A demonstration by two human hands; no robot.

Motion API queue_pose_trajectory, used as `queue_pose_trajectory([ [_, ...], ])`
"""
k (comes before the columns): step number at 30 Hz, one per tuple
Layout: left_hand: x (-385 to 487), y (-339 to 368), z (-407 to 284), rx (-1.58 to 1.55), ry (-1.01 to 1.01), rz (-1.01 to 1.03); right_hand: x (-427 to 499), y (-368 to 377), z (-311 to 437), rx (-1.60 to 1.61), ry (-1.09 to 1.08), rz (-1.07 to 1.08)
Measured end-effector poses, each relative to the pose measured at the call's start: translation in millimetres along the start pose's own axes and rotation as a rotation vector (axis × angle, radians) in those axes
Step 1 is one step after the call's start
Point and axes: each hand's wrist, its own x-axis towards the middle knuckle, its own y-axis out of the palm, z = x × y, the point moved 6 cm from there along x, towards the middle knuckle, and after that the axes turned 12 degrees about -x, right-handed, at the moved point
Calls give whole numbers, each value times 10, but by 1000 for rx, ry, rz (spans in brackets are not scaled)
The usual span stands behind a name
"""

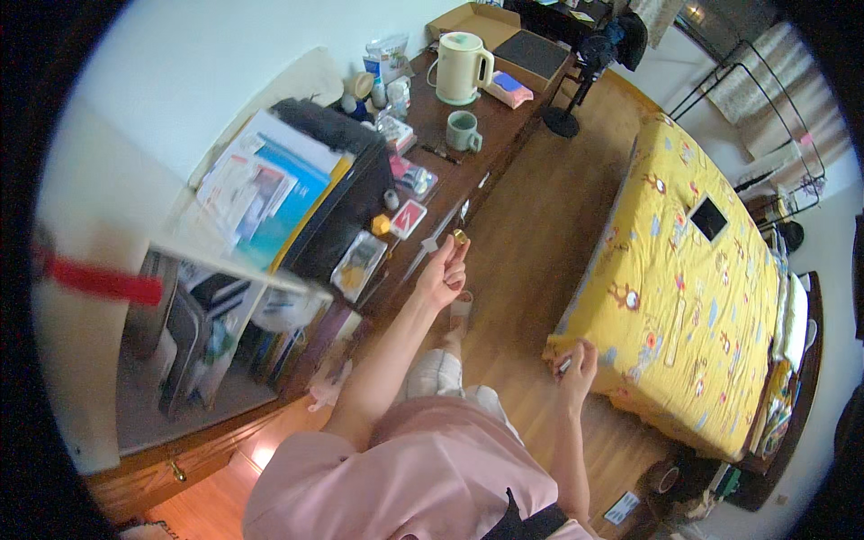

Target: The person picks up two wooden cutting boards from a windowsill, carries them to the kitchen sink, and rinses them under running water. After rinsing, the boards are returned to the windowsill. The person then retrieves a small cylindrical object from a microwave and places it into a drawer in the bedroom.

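My left hand (pixel 444 273) is raised at the edge of the dark wooden desk (pixel 432 175), its thumb and fingertips pinching a small round gold-coloured object (pixel 460 237). Lower right, my right hand (pixel 577 368) is closed around a small whitish object (pixel 565 365), partly hidden by the fingers, beside the near corner of the yellow patterned bedspread (pixel 668 304). On the desk left of my left hand are a clear tray (pixel 360 266), a red-and-white card or box (pixel 408 219) and a small yellow-orange object (pixel 381 224).
A green mug (pixel 464 131), an electric kettle (pixel 460 67) and a pack of wipes (pixel 509 90) stand farther along the desk. Papers (pixel 256 196) lie on a black case at left. A black fan (pixel 561 121) is on the floor; a tablet (pixel 709 217) lies on the bed.
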Motion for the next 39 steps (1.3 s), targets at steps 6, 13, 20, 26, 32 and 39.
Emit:
queue_pose_trajectory([
  [6,1601,-604,-1116,813,835,-381,972,630,-20,-61,141,164],
  [13,2356,-278,-1124,1830,909,-716,1794,528,-61,-80,199,157],
  [20,2518,-229,-1015,1765,794,-929,2644,440,242,-243,52,202],
  [26,2321,6,-700,1601,927,-1005,3140,61,460,-233,59,229],
  [32,2871,-277,191,532,300,-301,3500,-188,504,114,244,351],
  [39,2810,1539,1829,245,-324,-28,3803,128,825,651,320,626],
])
